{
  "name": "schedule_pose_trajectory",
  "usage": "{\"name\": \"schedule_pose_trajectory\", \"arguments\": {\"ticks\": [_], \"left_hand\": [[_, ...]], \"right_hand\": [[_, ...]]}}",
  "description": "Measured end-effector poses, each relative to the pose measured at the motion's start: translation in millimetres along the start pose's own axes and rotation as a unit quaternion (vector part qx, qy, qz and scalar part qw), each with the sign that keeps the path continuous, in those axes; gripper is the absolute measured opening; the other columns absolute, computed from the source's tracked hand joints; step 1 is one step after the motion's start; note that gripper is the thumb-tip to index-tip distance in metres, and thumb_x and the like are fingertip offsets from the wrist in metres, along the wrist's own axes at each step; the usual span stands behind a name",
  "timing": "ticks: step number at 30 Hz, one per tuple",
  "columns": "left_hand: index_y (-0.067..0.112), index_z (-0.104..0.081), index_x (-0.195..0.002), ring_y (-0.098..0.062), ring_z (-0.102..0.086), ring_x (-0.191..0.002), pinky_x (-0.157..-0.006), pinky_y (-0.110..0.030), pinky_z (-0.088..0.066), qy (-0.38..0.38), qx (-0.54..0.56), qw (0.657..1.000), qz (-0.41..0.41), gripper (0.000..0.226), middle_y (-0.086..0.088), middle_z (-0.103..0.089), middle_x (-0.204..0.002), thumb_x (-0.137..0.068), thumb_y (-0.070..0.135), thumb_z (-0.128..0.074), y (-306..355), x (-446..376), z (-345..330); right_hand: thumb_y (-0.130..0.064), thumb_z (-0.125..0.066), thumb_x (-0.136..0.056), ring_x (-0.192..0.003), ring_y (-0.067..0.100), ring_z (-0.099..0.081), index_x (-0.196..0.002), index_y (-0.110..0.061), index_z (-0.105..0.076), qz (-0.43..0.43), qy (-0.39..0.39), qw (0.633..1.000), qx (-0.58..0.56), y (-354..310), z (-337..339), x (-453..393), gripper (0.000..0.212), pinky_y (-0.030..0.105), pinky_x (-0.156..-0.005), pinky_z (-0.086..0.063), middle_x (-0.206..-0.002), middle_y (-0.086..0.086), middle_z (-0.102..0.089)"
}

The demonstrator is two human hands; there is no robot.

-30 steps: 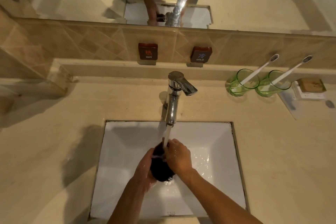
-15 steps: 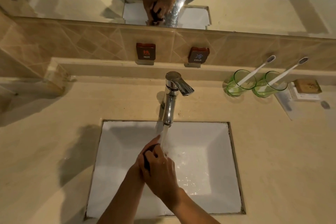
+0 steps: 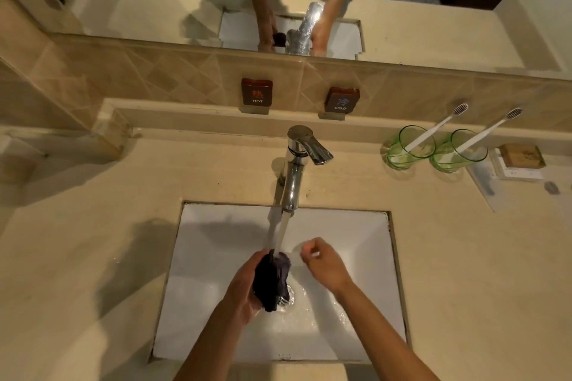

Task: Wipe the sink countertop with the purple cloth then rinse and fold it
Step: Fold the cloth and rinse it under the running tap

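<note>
Rinsing is the step in hand, by the look of it. Nearest the camera, the left hand point(image 3: 244, 284) grips the bunched purple cloth point(image 3: 274, 280) over the basin of the sink point(image 3: 356, 318), its fingers wrapped round the wad, which hangs just above the drain. The right hand point(image 3: 322, 263) sits just beside the cloth, apart from it, its fingers curled loosely on nothing I can make out, though the blur there leaves some doubt. Water point(image 3: 282, 230) from the faucet point(image 3: 294, 170) lands on the top of the cloth. Farther back, the countertop point(image 3: 464, 257) carries no obvious mess, so wiping is probably done; wringing out and folding remain.
</note>
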State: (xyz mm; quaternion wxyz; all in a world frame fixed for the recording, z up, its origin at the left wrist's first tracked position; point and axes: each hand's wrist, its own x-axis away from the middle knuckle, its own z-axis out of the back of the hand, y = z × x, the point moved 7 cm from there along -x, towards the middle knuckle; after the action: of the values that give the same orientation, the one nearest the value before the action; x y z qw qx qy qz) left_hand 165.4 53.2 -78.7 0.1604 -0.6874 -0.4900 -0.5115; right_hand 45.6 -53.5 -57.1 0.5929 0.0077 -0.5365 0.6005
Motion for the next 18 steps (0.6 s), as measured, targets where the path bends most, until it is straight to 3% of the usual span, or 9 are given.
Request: {"name": "schedule_pose_trajectory", "arguments": {"ticks": [2, 5, 7, 10, 12, 16, 18], "left_hand": [[-0.005, -0.063, -0.088, -0.032, -0.064, -0.072, -0.072, -0.033, -0.054, 0.009, 0.002, 1.000, -0.008, 0.028, -0.023, -0.062, -0.080, -0.081, 0.023, -0.065, 2, -2, 3], [-0.004, -0.065, -0.120, -0.041, -0.067, -0.105, -0.092, -0.044, -0.055, 0.047, -0.003, 0.999, -0.017, 0.044, -0.029, -0.067, -0.119, -0.088, 0.026, -0.070, 4, -4, 9], [0.001, -0.064, -0.125, -0.039, -0.067, -0.108, -0.096, -0.049, -0.054, 0.070, -0.013, 0.997, -0.022, 0.050, -0.026, -0.068, -0.124, -0.085, 0.029, -0.075, 5, -2, 7], [0.006, -0.063, -0.128, -0.043, -0.065, -0.116, -0.102, -0.058, -0.052, 0.059, -0.028, 0.998, -0.023, 0.079, -0.024, -0.067, -0.127, -0.063, 0.041, -0.092, 5, -1, 0], [0.008, -0.062, -0.127, -0.044, -0.063, -0.117, -0.100, -0.060, -0.052, 0.038, -0.037, 0.998, -0.029, 0.079, -0.025, -0.064, -0.129, -0.062, 0.041, -0.093, 7, 1, -6], [0.008, -0.064, -0.127, -0.046, -0.061, -0.120, -0.098, -0.068, -0.050, 0.017, -0.029, 0.999, -0.033, 0.068, -0.026, -0.063, -0.131, -0.068, 0.033, -0.090, 10, 2, -17], [0.006, -0.065, -0.127, -0.046, -0.062, -0.120, -0.101, -0.066, -0.049, 0.011, -0.027, 0.999, -0.036, 0.062, -0.026, -0.065, -0.130, -0.075, 0.034, -0.083, 9, -1, -18]], "right_hand": [[-0.022, -0.051, -0.103, -0.095, 0.018, -0.066, -0.098, -0.013, -0.064, 0.036, 0.013, 0.997, -0.071, -35, 29, 17, 0.016, 0.021, -0.081, -0.050, -0.096, -0.002, -0.069], [-0.025, -0.051, -0.103, -0.094, 0.018, -0.069, -0.100, -0.016, -0.067, 0.114, 0.030, 0.980, -0.158, -104, 71, 37, 0.018, 0.033, -0.088, -0.054, -0.095, 0.003, -0.073], [-0.020, -0.051, -0.102, -0.087, 0.017, -0.070, -0.099, -0.011, -0.068, 0.145, 0.037, 0.966, -0.211, -139, 92, 46, 0.019, 0.033, -0.085, -0.055, -0.090, 0.003, -0.074], [-0.010, -0.043, -0.099, -0.081, 0.023, -0.068, -0.095, -0.003, -0.067, 0.145, 0.037, 0.943, -0.296, -163, 105, 51, 0.025, 0.037, -0.077, -0.054, -0.085, 0.012, -0.074], [-0.013, -0.041, -0.097, -0.077, 0.024, -0.067, -0.088, -0.006, -0.066, 0.140, 0.035, 0.931, -0.335, -164, 105, 53, 0.028, 0.035, -0.071, -0.051, -0.083, 0.014, -0.073], [-0.037, -0.041, -0.106, -0.072, 0.017, -0.065, -0.088, -0.012, -0.065, 0.158, 0.061, 0.946, -0.276, -166, 98, 48, 0.040, 0.029, -0.066, -0.047, -0.076, 0.006, -0.070], [-0.036, -0.041, -0.107, -0.068, 0.014, -0.063, -0.085, -0.015, -0.062, 0.181, 0.086, 0.953, -0.225, -169, 98, 41, 0.037, 0.028, -0.064, -0.045, -0.069, 0.000, -0.065]]}}
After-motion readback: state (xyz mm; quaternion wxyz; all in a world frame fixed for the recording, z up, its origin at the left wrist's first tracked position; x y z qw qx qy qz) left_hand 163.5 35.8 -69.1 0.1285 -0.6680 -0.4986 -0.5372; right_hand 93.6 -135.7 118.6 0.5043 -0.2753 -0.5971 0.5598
